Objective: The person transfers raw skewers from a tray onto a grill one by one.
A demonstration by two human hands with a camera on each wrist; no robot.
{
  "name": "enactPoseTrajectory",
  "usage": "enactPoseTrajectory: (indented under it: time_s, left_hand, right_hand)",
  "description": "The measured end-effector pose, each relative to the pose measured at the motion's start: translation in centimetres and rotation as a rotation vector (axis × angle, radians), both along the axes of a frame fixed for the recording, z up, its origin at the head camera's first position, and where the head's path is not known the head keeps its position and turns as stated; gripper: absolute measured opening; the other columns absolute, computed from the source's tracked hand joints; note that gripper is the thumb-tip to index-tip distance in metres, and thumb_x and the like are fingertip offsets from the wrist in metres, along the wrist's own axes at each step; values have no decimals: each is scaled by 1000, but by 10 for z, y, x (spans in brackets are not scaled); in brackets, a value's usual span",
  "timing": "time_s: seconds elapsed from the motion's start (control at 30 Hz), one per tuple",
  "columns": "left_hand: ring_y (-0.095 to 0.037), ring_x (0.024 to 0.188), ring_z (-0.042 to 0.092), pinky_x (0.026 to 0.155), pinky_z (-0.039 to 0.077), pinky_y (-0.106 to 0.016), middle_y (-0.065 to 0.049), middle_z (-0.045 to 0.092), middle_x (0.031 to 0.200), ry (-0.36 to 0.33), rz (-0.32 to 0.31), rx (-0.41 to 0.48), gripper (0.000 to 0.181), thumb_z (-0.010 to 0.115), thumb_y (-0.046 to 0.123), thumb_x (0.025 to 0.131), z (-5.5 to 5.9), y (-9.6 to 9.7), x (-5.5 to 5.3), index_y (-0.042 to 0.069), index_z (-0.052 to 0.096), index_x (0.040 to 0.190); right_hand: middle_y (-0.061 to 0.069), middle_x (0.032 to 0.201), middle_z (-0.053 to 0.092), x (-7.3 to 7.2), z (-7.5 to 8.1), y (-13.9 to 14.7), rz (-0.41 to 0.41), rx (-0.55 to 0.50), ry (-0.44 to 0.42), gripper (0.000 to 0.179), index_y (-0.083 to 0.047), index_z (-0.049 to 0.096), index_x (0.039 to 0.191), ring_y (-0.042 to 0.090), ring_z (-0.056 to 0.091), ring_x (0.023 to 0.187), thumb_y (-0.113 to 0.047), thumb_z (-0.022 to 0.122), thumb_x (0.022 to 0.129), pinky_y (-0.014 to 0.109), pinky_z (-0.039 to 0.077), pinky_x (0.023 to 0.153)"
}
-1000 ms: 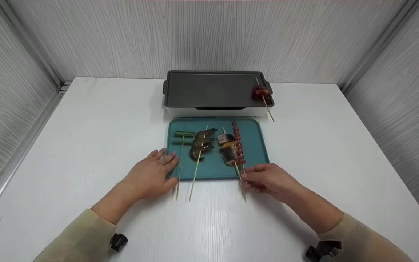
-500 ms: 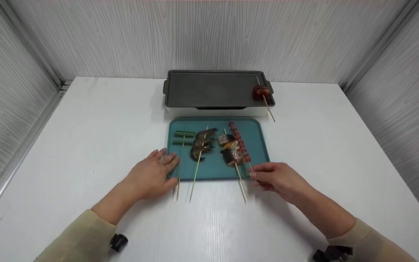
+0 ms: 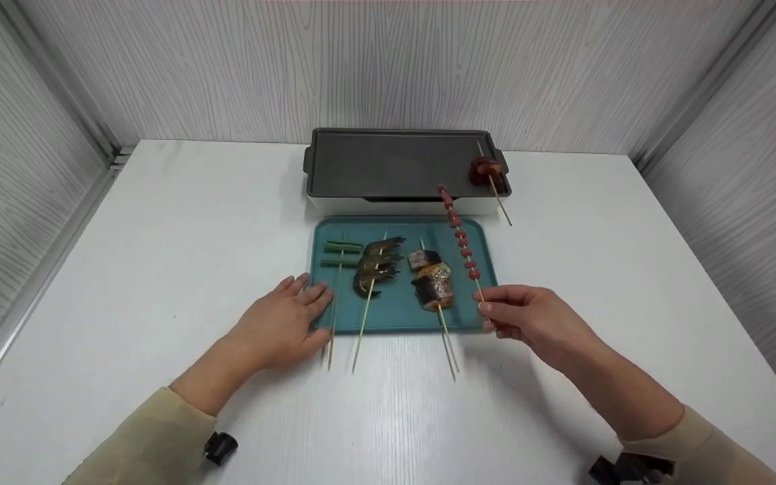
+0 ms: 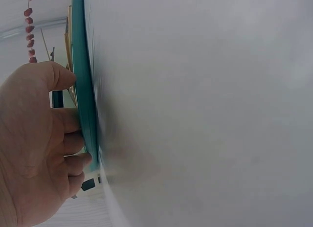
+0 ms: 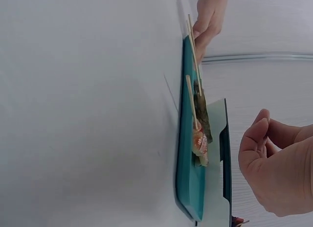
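My right hand point(image 3: 529, 320) pinches the stick of a skewer of small red pieces point(image 3: 461, 234) between thumb and fingers. That skewer is raised over the right side of a teal tray point(image 3: 395, 313), its tip overlapping the griddle's front edge in the head view. At the tray's front left corner my left hand point(image 3: 285, 323) lies with fingers on the rim; in the left wrist view its thumb touches the tray edge point(image 4: 84, 90). On the tray lie a green vegetable skewer point(image 3: 343, 248), a shrimp skewer point(image 3: 376, 264) and a skewer of dark-skinned fish chunks point(image 3: 434, 288).
Behind the tray stands a black griddle point(image 3: 388, 162) on a white base. A dark red glazed skewer point(image 3: 484, 170) lies at its right end, stick hanging past the front edge. Sticks from the tray overhang onto the white table point(image 3: 388, 417). Pale panels point(image 3: 388, 67) enclose the back and sides.
My right hand has lifted the red skewer away from beside the fish skewer, moving right and up. The fish skewer has shifted slightly right. My left hand stays put.
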State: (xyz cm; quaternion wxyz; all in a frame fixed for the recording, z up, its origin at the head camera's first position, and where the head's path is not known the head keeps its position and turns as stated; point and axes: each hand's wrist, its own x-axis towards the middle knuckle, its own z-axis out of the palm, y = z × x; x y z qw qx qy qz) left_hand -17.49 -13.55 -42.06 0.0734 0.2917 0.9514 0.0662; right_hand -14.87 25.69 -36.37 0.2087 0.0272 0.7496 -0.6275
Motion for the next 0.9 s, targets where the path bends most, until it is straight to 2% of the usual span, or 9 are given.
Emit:
enactPoseTrajectory:
  time_s: [0.17,0.43,0.53,0.7,0.9]
  left_hand:
    - [-46,154,32,127,25,-56,-21,46,162,11,1,1,66,48,39,106,1,0,1,-5,49,156]
    - [-47,153,34,127,27,-56,-22,47,161,14,4,12,64,47,37,106,0,0,2,-5,50,155]
    - [-46,154,34,127,25,-56,-21,46,162,6,9,11,64,47,37,106,0,0,2,-4,50,155]
    - [-46,154,33,127,25,-56,-21,45,162,2,7,9,65,47,38,106,0,1,1,-4,49,156]
    - [-46,154,33,128,25,-55,-20,46,162,12,12,5,66,47,39,106,1,0,1,-3,49,156]
  right_hand:
    - [6,114,71,-17,14,-6,-18,-3,32,38,5,66,136,15,69,95,-16,69,105,27,58,88]
    - [5,109,70,-59,27,-21,-93,-18,29,37,1,66,137,13,68,91,-18,67,106,24,56,81]
    - [3,107,70,-77,30,-27,-123,-13,30,36,0,66,137,14,67,93,-18,66,107,24,55,80]
    - [6,111,66,-104,31,-35,-142,10,50,36,0,64,140,17,65,98,-18,63,108,24,53,80]
    - [10,116,65,-125,28,-44,-186,15,19,35,-3,65,141,17,63,97,-17,62,109,25,53,81]
